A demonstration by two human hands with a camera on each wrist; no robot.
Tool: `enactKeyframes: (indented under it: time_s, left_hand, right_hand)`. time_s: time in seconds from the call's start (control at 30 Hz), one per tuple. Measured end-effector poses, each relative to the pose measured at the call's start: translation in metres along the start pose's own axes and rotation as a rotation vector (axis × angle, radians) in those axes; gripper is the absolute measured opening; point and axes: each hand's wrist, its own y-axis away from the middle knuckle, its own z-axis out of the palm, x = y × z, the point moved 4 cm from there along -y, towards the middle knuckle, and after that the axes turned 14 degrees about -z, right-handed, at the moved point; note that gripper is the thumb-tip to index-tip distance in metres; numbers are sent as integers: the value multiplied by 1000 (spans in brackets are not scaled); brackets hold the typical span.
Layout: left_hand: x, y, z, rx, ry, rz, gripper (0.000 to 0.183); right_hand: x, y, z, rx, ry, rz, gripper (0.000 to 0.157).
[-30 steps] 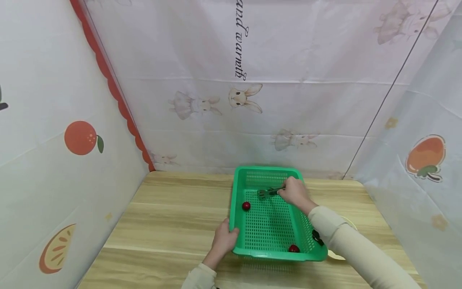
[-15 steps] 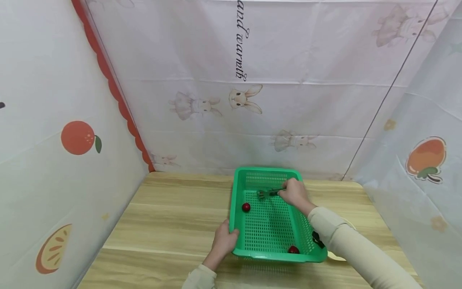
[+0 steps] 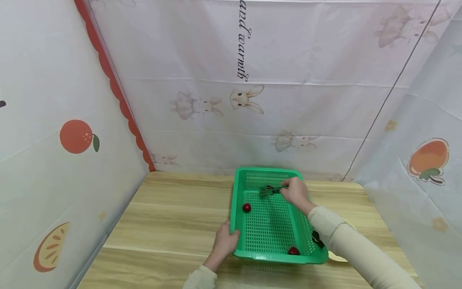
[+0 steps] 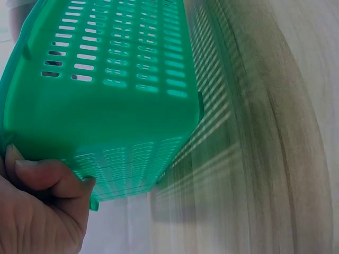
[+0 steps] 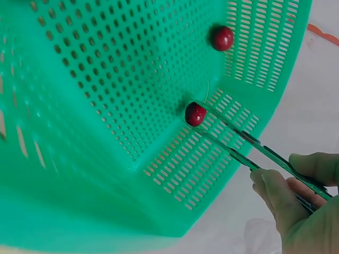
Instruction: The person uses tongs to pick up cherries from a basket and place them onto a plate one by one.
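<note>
My left hand (image 3: pixel 225 240) grips the near-left rim of a green plastic basket (image 3: pixel 236 192), thumb over the edge; the left wrist view shows my curled fingers (image 4: pixel 50 177) at its corner. My right hand (image 3: pixel 295 192) reaches inside over the right wall and pinches dark green tongs (image 3: pixel 268 192). Seen from the right wrist, the tong tips stand on either side of a dark red cherry (image 5: pixel 196 115) by the basket's far end wall. A second cherry (image 3: pixel 247 207) lies near the left wall, and another cherry (image 3: pixel 294 251) in the near-right corner. The tong heads hide the far cherry from the head view.
The wooden table (image 3: pixel 173 216) extends to the left of the basket, against a printed back curtain (image 3: pixel 202 140). A pale yellow dish (image 3: pixel 336 257) sits right of the basket, partly hidden under the right sleeve (image 3: pixel 346 241).
The tongs have shifted slightly right and their heads have turned a little. The left hand keeps its grip on the basket, and the visible cherries stay in about the same places.
</note>
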Motion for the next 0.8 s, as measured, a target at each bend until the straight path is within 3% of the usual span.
enactKeyframes:
  time_s: [0.3, 0.8]
  left_hand:
    - [-1, 2, 0, 8, -8, -28, 31]
    - [-2, 2, 1, 24, -34, -24, 32]
  right_hand:
    - [-3, -1, -9, -12, 0, 22, 26]
    - [-3, 16, -23, 45, -23, -46, 19]
